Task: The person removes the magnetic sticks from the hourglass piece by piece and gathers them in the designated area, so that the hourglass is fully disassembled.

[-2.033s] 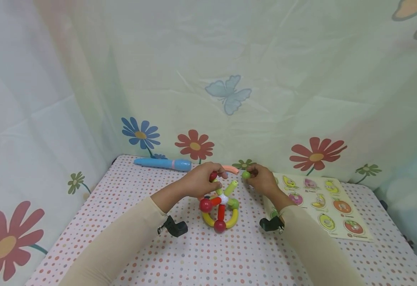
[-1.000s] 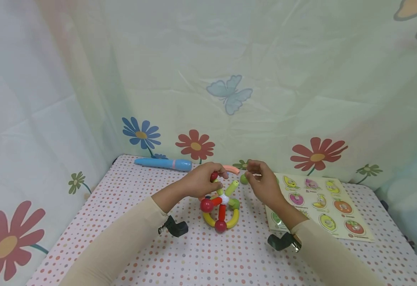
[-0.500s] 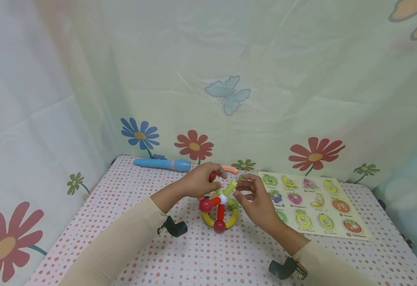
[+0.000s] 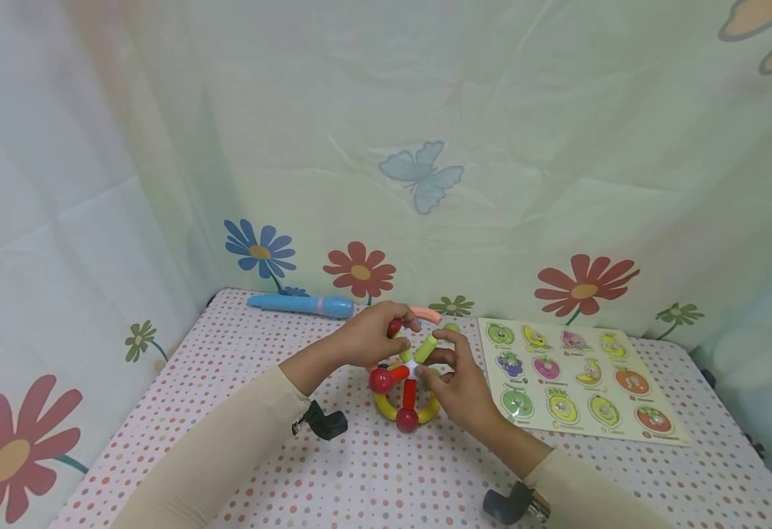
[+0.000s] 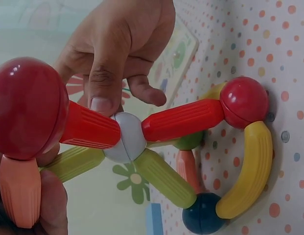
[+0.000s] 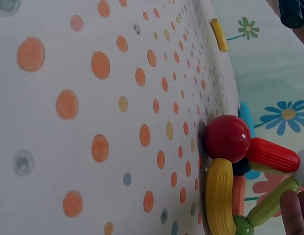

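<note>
Fingers (image 5: 54,203) on multicoloured toy (image 4: 410,369), ribbed rods (image 5: 183,119), white hub (image 5: 126,137); right grip unclear

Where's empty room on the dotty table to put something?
Bare: the pale dotted tabletop in front of the multicoloured ball-and-rod toy, between beige sleeves; also below the long blue tube. Crowded: around the toy, by left hand and right hand.

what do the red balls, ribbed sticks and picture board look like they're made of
The red balls look like glossy hard plastic: bright highlights and a seam. The ribbed sticks seem satin plastic, with even, moulded-looking grooves. The picture board is pale and flat, perhaps wood or card; the view leaves that open.
</note>
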Motion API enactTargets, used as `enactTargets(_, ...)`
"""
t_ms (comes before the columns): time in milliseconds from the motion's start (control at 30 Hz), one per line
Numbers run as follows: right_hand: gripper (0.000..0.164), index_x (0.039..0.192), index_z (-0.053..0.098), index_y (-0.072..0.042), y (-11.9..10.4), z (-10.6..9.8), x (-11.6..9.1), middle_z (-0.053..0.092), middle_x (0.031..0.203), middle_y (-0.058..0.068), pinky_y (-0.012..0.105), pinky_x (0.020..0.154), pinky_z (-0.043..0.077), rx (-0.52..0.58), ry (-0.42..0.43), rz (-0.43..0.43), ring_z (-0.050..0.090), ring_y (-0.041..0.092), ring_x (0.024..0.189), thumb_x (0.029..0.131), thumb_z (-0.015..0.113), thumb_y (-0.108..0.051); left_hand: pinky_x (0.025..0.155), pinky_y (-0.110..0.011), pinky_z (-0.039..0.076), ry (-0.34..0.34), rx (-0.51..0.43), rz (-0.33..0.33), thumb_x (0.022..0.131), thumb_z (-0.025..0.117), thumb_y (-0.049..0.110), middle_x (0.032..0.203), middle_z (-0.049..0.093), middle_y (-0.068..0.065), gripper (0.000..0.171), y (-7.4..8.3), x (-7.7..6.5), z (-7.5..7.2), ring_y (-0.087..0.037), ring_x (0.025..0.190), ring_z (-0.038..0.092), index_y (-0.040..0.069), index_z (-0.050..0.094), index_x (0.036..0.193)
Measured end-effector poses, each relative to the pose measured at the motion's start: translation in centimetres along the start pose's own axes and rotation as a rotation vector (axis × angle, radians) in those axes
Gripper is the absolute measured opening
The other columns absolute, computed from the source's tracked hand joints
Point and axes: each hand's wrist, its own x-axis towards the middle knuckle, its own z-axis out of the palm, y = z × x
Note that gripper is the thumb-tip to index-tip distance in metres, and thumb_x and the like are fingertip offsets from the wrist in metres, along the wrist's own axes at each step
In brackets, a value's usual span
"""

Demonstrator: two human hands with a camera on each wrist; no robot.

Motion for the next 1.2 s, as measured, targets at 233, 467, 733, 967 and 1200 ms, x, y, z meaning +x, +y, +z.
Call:
enactTargets(233, 0.06, 0.14, 0.038, -0.02, -0.1, 0.3, 0.2, 0.071, 0.102, 0.005, 0.026, 0.066, 0.053, -0.035, 0.03, 0.004, 0.06, 0.027, 0.076, 0.094, 0.074, -0.006, 0.058, -0.027, 0.046, -0.003, 0.002, -0.001, 0.094, 0.074, 0.006, 0.084, 0.055, -0.005, 0.028, 0.0, 0.1, 0.1, -0.018, 0.072, 0.05, 0.006, 0.066, 0.121)
enactTargets(467, 0.06, 0.142, 0.036, -0.02, -0.1, 0.4, 0.3, 0.069, 0.097, 0.005, 0.025, 0.062, 0.051, -0.056, 0.026, -0.017, 0.058, 0.028, 0.073, 0.096, 0.071, -0.006, 0.057, -0.026, 0.046, 0.004, 0.011, -0.008, 0.093, 0.074, 0.006, 0.083, 0.055, -0.005, 0.027, 0.0, 0.0, 0.1, -0.018, 0.071, 0.05, 0.01, 0.066, 0.118)
enactTargets(733, 0.065, 0.145, 0.036, -0.013, 0.0, -0.2, 0.4, 0.065, 0.095, 0.006, 0.024, 0.063, 0.053, -0.056, 0.015, 0.022, 0.06, 0.023, 0.074, 0.093, 0.075, -0.005, 0.058, -0.026, 0.046, -0.001, 0.013, -0.011, 0.094, 0.074, 0.008, 0.086, 0.056, -0.007, 0.027, 0.0, 0.1, 0.1, -0.019, 0.073, 0.051, 0.01, 0.065, 0.119)
enactTargets(967, 0.065, 0.141, 0.041, -0.012, 0.2, -1.0, 0.1, 0.063, 0.096, 0.007, 0.025, 0.062, 0.052, -0.043, -0.024, 0.059, 0.059, 0.023, 0.072, 0.088, 0.078, -0.005, 0.059, -0.024, 0.047, -0.001, 0.0, -0.004, 0.094, 0.073, 0.006, 0.091, 0.059, -0.007, 0.027, 0.0, 0.1, -0.1, -0.017, 0.073, 0.051, 0.008, 0.066, 0.12)
enactTargets(1200, 0.066, 0.14, 0.045, -0.005, 0.5, -2.6, -0.5, 0.063, 0.092, 0.005, 0.025, 0.063, 0.051, -0.069, -0.031, 0.026, 0.058, 0.021, 0.073, 0.085, 0.082, -0.004, 0.055, -0.026, 0.042, -0.001, 0.007, 0.001, 0.095, 0.072, 0.007, 0.08, 0.051, -0.003, 0.024, 0.0, 0.0, 0.0, -0.015, 0.065, 0.045, 0.011, 0.065, 0.118)
